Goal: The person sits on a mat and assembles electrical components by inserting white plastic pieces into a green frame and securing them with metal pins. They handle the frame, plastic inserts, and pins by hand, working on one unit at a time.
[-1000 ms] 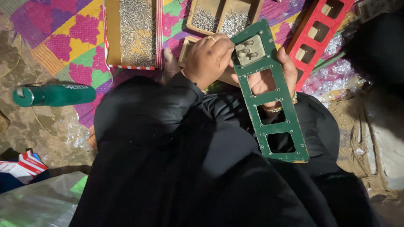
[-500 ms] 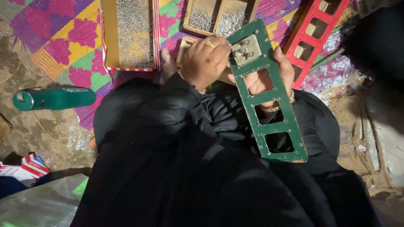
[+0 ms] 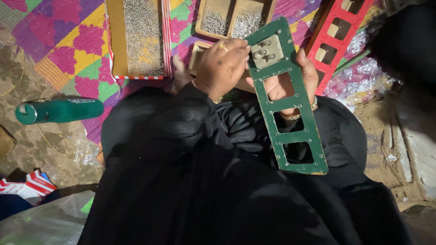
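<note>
Black cloth [image 3: 190,181] fills most of what I see, the lap of a person sitting on the floor, and beyond it a patchwork mat [image 3: 68,50] of pink, yellow and green squares is spread out.

Across the lap lies a long green frame [image 3: 290,97] with four square windows. The right hand [image 3: 290,81] holds it from behind, palm showing through the second window, fingers curled round the right edge, so its grip is pressed onto the frame. The left hand [image 3: 222,68] sits at the top window, fingertips pinched together on a small metal plate [image 3: 265,51] seated there, which shows three small knobs.

Judging by how things lie, one window of four is filled and being worked on; the three lower windows are bare, so most of the job looks undone. A red frame [image 3: 338,34] of the same pattern rests on the mat to the right, its windows also open.

A flat tray with a red-striped edge [image 3: 136,38] sits at the top left, carrying a thick band of small metal pins. Beside it a wooden box [image 3: 234,18] with two compartments holds more small metal pieces in each; I cannot tell their kind.

A green bottle [image 3: 56,110] lies on its side on the floor at left.
</note>
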